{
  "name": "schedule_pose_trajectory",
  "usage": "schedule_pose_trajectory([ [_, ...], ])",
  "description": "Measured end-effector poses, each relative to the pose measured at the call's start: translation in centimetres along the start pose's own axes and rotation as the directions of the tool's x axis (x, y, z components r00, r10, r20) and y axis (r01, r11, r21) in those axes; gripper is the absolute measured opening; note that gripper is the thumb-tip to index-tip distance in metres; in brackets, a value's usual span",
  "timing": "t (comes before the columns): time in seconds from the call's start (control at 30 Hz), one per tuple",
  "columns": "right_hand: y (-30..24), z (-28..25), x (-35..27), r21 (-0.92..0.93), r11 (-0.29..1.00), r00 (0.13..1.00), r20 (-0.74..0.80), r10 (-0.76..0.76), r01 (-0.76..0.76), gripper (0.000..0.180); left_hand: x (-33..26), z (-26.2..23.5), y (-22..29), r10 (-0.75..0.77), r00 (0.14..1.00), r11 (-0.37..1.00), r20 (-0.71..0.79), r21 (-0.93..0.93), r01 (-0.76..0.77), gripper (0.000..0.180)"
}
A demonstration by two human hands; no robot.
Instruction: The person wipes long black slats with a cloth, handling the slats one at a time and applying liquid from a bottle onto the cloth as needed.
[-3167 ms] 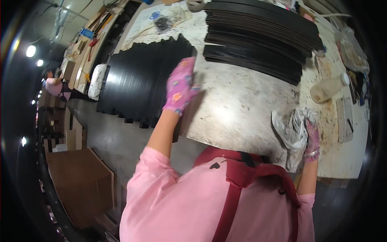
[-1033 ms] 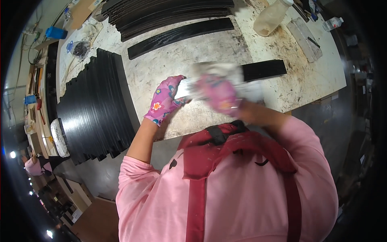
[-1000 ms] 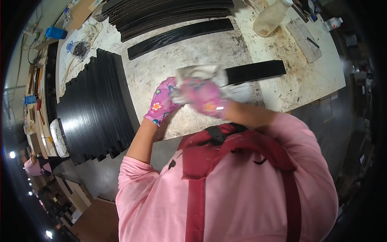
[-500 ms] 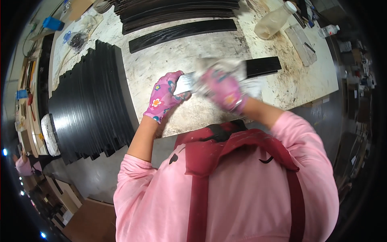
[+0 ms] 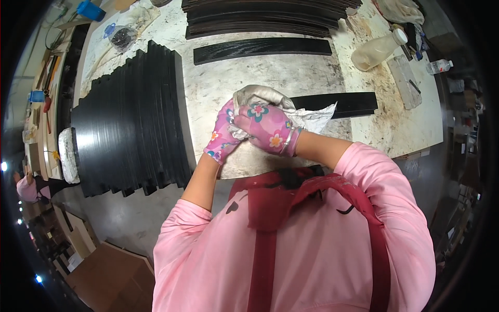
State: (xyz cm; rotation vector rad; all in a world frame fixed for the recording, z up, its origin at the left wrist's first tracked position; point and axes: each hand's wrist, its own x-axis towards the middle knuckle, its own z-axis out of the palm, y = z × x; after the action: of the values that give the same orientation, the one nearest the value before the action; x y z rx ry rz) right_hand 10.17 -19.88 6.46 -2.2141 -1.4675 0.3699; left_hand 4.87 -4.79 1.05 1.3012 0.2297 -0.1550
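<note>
Clutching a crumpled whitish cloth (image 5: 267, 95), the right hand (image 5: 267, 130) rests against the left hand (image 5: 224, 132), whose own grip is hidden. From behind the cloth, a black strip (image 5: 353, 104) runs toward three o'clock on the worktop (image 5: 218, 80); a second strip (image 5: 262, 49) lies at twelve, a row of dark strips (image 5: 130, 125) at nine.

No words or numbers can be read. A small clear bottle (image 5: 440, 66) at the right edge of the table (image 5: 387, 130) carries a label (image 5: 443, 65) with some red on it — 1 patch of print, too small to make out.
</note>
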Motion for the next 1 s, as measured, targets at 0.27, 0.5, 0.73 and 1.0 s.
schedule_pose_trajectory([
  [0.27,12.7,-4.0,-16.1,-0.29,0.853,0.843,-0.464,0.271,-0.434,0.049,0.2,-1.1,-0.6,0.275,0.958,0.784,0.08,0.558,-0.271,0.062],
  [0.5,3.5,-1.9,-7.6,-0.118,0.974,0.97,-0.174,0.17,-0.192,0.026,0.1,-0.2,-0.9,0.141,0.99,0.937,0.025,0.32,-0.142,0.066],
  [0.73,17.8,-6.3,-27.2,0.218,0.517,0.321,-0.57,0.756,-0.828,0.028,-0.5,0.9,1.3,0.259,0.962,0.819,0.085,0.509,-0.266,0.073],
  [1.0,11.5,-8.1,-20.1,0.016,0.725,0.607,-0.535,0.588,-0.688,0.039,4.6,9.9,3.6,0.307,0.811,-0.016,0.498,0.855,-0.519,0.08],
])
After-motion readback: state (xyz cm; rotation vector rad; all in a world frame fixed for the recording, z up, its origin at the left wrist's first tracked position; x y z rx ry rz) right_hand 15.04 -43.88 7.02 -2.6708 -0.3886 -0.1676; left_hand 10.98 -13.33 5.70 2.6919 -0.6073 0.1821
